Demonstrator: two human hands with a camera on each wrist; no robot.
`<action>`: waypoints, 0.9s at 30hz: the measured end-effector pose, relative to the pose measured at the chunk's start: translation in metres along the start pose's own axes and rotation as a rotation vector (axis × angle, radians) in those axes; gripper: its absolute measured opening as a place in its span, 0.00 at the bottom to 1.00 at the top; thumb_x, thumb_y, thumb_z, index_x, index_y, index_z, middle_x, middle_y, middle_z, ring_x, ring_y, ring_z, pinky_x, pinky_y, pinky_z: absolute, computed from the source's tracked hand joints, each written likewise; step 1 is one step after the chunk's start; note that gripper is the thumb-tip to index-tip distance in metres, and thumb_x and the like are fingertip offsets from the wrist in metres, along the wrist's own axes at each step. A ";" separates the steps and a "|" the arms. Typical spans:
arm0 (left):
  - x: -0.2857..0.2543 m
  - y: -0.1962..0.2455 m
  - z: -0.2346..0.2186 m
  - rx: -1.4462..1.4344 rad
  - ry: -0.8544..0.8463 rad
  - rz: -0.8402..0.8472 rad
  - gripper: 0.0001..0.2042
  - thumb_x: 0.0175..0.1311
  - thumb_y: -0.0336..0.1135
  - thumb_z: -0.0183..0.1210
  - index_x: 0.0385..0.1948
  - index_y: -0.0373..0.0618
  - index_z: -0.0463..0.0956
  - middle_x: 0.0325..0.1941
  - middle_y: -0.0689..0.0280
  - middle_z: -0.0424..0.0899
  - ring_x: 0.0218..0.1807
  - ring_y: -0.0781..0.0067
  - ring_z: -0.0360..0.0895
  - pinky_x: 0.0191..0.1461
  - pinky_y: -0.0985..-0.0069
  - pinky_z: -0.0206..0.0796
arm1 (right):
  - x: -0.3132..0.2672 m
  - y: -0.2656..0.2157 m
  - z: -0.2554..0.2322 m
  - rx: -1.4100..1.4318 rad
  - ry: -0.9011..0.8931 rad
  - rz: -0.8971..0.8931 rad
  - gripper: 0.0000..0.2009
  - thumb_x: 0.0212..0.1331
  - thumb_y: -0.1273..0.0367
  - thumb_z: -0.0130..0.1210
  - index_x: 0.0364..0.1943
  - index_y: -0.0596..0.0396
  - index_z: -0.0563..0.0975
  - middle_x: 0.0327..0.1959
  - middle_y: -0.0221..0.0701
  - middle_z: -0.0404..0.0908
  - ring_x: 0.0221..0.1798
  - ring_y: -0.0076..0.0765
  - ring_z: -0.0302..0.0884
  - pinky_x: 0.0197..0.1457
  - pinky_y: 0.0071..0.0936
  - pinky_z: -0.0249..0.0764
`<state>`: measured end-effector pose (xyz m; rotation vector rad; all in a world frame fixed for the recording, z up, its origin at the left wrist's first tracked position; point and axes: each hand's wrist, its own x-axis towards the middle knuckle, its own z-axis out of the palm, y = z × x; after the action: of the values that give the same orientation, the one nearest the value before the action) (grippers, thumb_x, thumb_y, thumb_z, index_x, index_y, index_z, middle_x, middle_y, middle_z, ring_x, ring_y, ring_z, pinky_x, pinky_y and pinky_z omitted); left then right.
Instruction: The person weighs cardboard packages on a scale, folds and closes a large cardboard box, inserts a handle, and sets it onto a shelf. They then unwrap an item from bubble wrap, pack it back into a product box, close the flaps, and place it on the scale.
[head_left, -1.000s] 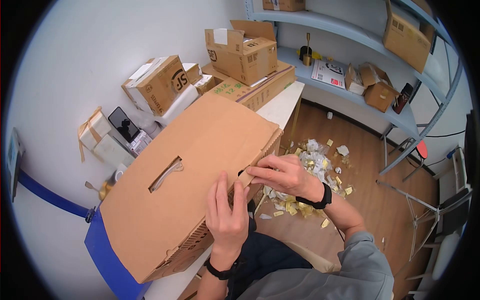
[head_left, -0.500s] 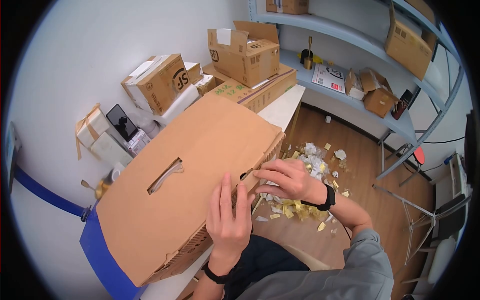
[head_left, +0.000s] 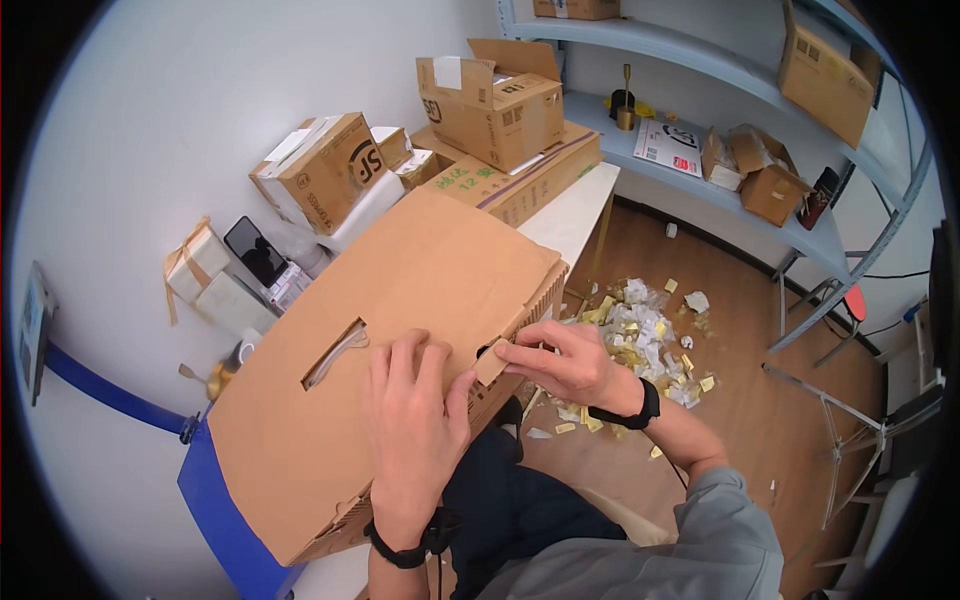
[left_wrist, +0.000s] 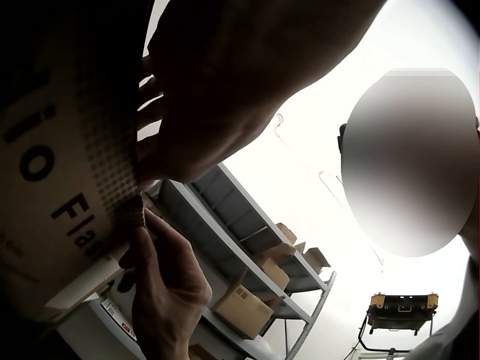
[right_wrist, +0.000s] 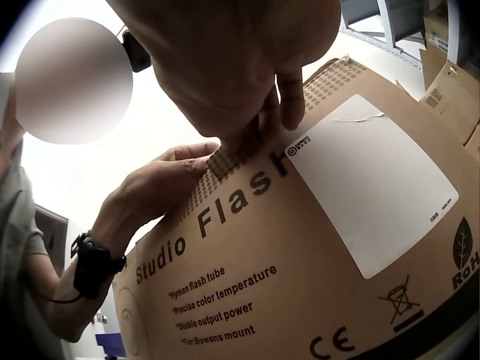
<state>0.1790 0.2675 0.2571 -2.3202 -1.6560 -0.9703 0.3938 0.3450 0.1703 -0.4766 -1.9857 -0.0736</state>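
A large cardboard box (head_left: 440,250) lies on the table, its lid folded down and a pale handle (head_left: 343,350) showing in the lid's slot. "Studio Flash" is printed on its side (right_wrist: 240,300) in the right wrist view. My right hand (head_left: 572,368) pinches a small cardboard tab (head_left: 490,363) at the lid's front edge, beside a dark hole. The left hand (head_left: 412,425) lies on the lid with fingers extended, its thumb reaching to the tab. In the left wrist view the right hand (left_wrist: 169,277) appears just below the left.
Behind stand parcel boxes (head_left: 325,175) and an open carton (head_left: 515,125). A phone (head_left: 256,250) leans at the left, above a blue panel (head_left: 235,515). Crumpled packing scraps (head_left: 640,335) litter the floor at the right. Metal shelves (head_left: 620,150) hold more cartons.
My left hand has shifted left and farther onto the lid, away from the front edge. The tab between the right fingers now stands further out from the edge.
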 end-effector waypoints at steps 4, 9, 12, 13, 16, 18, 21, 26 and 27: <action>0.003 0.000 -0.001 -0.015 -0.059 0.006 0.10 0.63 0.27 0.67 0.44 0.37 0.79 0.51 0.55 0.81 0.54 0.47 0.75 0.57 0.56 0.70 | 0.006 0.003 -0.005 0.014 -0.018 -0.001 0.18 0.56 0.71 0.72 0.52 0.49 0.86 0.37 0.26 0.82 0.28 0.29 0.82 0.26 0.28 0.76; 0.002 -0.006 -0.002 0.051 -0.061 0.003 0.09 0.67 0.28 0.64 0.45 0.37 0.80 0.51 0.54 0.81 0.54 0.47 0.76 0.58 0.55 0.69 | 0.016 0.004 -0.015 0.041 -0.113 -0.025 0.16 0.55 0.71 0.71 0.49 0.52 0.85 0.36 0.27 0.81 0.30 0.32 0.83 0.27 0.29 0.78; 0.004 -0.018 -0.014 0.283 0.053 -0.035 0.10 0.71 0.30 0.60 0.49 0.37 0.79 0.51 0.52 0.81 0.54 0.46 0.76 0.59 0.54 0.70 | 0.023 0.005 -0.017 0.046 -0.126 -0.074 0.14 0.56 0.71 0.70 0.47 0.54 0.83 0.37 0.28 0.81 0.32 0.32 0.84 0.28 0.30 0.79; 0.002 -0.025 -0.015 0.329 0.026 -0.113 0.11 0.73 0.31 0.58 0.51 0.37 0.78 0.52 0.52 0.81 0.55 0.45 0.76 0.60 0.54 0.69 | 0.025 0.006 -0.018 0.053 -0.124 -0.074 0.14 0.56 0.71 0.70 0.47 0.54 0.83 0.37 0.28 0.81 0.32 0.32 0.84 0.28 0.30 0.79; -0.001 -0.028 -0.013 0.376 -0.006 -0.200 0.12 0.76 0.32 0.56 0.54 0.36 0.76 0.53 0.50 0.80 0.57 0.44 0.77 0.61 0.53 0.69 | 0.029 0.009 -0.018 0.040 -0.129 -0.116 0.15 0.55 0.67 0.73 0.47 0.52 0.86 0.33 0.26 0.80 0.28 0.28 0.81 0.24 0.28 0.73; -0.001 -0.030 -0.011 0.369 -0.013 -0.208 0.13 0.76 0.33 0.55 0.56 0.36 0.75 0.54 0.50 0.80 0.58 0.44 0.76 0.61 0.53 0.69 | 0.031 0.010 -0.019 0.057 -0.160 -0.113 0.15 0.55 0.67 0.73 0.47 0.52 0.85 0.33 0.26 0.78 0.28 0.28 0.80 0.23 0.28 0.71; -0.002 -0.033 -0.008 0.309 0.027 -0.208 0.14 0.77 0.33 0.55 0.57 0.35 0.75 0.54 0.49 0.80 0.58 0.43 0.76 0.61 0.53 0.69 | 0.032 0.012 -0.021 0.041 -0.213 -0.136 0.15 0.56 0.68 0.71 0.47 0.52 0.84 0.34 0.26 0.78 0.28 0.29 0.80 0.24 0.29 0.71; 0.001 -0.015 -0.014 0.322 -0.098 -0.203 0.29 0.71 0.50 0.64 0.64 0.36 0.72 0.63 0.41 0.74 0.66 0.38 0.70 0.69 0.49 0.64 | 0.039 0.014 -0.025 0.037 -0.283 -0.168 0.14 0.58 0.69 0.69 0.48 0.53 0.83 0.34 0.28 0.76 0.28 0.30 0.80 0.24 0.30 0.72; 0.000 -0.014 -0.015 0.322 -0.098 -0.204 0.29 0.71 0.50 0.64 0.64 0.36 0.72 0.63 0.41 0.74 0.66 0.38 0.70 0.69 0.49 0.64 | 0.040 0.014 -0.025 0.026 -0.311 -0.169 0.14 0.58 0.69 0.69 0.48 0.53 0.83 0.34 0.28 0.75 0.28 0.30 0.80 0.24 0.31 0.72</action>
<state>0.1602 0.2659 0.2658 -2.0471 -1.9518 -0.5722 0.4056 0.3637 0.2147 -0.3158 -2.3269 -0.0835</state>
